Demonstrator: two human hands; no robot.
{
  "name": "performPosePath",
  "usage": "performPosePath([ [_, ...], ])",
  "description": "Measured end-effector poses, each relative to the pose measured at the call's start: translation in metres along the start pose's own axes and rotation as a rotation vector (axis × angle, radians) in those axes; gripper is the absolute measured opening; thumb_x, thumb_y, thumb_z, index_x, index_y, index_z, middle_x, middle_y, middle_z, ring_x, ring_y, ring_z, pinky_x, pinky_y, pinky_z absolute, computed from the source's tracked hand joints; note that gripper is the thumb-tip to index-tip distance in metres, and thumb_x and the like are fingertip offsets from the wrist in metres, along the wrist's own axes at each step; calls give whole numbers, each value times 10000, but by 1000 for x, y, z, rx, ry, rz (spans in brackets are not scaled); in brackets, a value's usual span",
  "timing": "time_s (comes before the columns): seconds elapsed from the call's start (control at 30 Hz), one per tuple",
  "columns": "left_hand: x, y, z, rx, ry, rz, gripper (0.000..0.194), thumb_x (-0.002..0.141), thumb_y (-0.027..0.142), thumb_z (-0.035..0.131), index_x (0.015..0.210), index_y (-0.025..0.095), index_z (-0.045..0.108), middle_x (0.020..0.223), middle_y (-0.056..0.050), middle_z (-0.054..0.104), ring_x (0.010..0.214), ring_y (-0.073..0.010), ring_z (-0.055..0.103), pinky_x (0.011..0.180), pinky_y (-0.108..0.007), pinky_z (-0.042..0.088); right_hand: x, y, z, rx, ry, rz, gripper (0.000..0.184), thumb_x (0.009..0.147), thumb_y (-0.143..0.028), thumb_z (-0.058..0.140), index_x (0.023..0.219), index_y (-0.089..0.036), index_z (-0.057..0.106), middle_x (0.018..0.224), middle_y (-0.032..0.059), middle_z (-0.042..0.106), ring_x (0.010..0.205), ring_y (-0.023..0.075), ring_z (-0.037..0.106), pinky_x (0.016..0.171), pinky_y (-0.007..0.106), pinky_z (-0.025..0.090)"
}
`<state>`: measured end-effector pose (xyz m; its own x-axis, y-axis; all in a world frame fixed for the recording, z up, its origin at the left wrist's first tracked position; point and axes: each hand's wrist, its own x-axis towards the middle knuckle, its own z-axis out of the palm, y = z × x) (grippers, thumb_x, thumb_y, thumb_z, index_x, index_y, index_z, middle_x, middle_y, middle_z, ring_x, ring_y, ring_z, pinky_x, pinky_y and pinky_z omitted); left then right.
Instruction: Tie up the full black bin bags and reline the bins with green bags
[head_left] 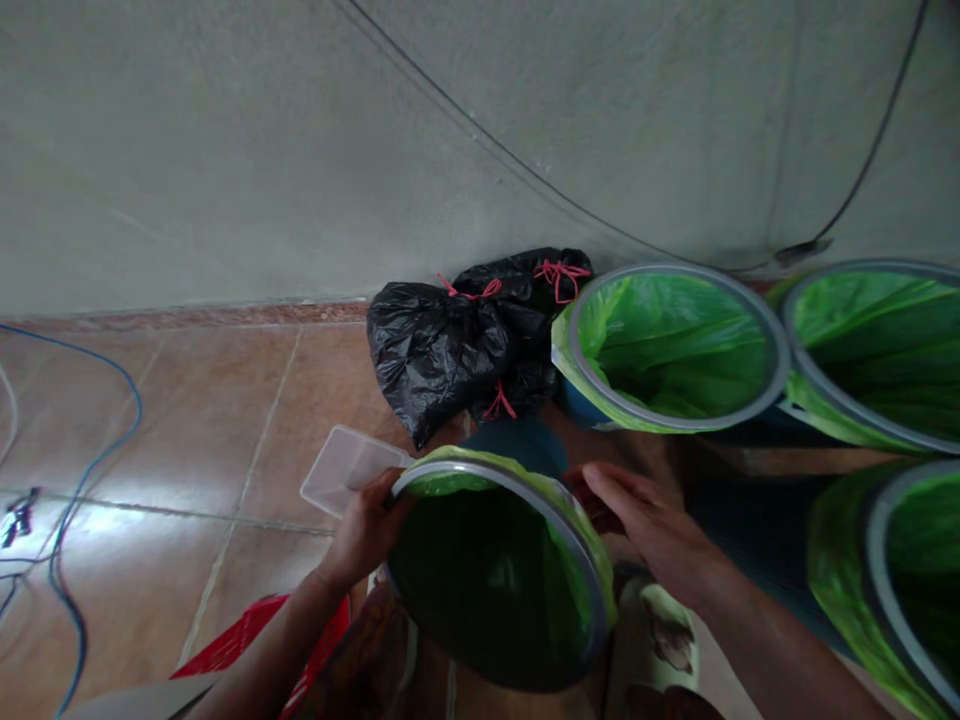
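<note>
A bin lined with a green bag [495, 580] tilts toward me at the bottom centre, a grey ring round its mouth. My left hand [367, 530] grips the rim on its left side, fingers curled over the ring. My right hand [645, 525] rests against the right side of the bin, fingers stretched toward the rim and lying flat. A clear plastic container [345, 470] lies on the floor just behind my left hand.
Tied black rubbish bags [465, 340] with red ties sit against the wall. Three more green-lined bins [675, 345] [877, 350] [892, 580] stand to the right. A red basket [255, 640] lies lower left. Blue cables [67, 500] trail across the tiled floor at left.
</note>
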<state>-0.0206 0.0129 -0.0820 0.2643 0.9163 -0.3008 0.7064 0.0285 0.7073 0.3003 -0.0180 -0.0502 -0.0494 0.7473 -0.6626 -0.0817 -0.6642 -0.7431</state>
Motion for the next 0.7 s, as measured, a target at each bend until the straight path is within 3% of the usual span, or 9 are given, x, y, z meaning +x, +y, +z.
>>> performPosePath([
  [0.13,6,24,1,44,-64,208,200,888,221,479,1011,179,630,950,-60,656,906,-176,615,805,-281,497,-11,-11,17,-115,-133,-51,493,849,-627,454,1008,-204,651,798,24,629,712,147,561,609,254,424],
  [0.3,8,39,3,126,-98,326,254,862,128,458,1056,187,612,1004,-74,650,972,-189,612,857,-318,498,-21,-16,37,-295,-279,-99,307,838,-485,563,980,-221,630,769,-2,614,701,139,531,603,242,381],
  [0.5,9,34,9,166,-43,342,262,837,115,490,1063,190,600,977,-60,658,958,-189,621,848,-315,503,-21,-11,37,-348,-229,-142,225,845,-396,540,743,-202,594,633,-29,522,614,116,456,549,233,322],
  [0.7,7,18,8,50,-42,225,249,872,228,522,1105,183,601,1002,-56,675,927,-173,641,822,-278,514,-15,-10,29,-313,-166,-143,233,835,-406,540,734,-203,594,650,-31,510,639,117,451,578,229,344],
])
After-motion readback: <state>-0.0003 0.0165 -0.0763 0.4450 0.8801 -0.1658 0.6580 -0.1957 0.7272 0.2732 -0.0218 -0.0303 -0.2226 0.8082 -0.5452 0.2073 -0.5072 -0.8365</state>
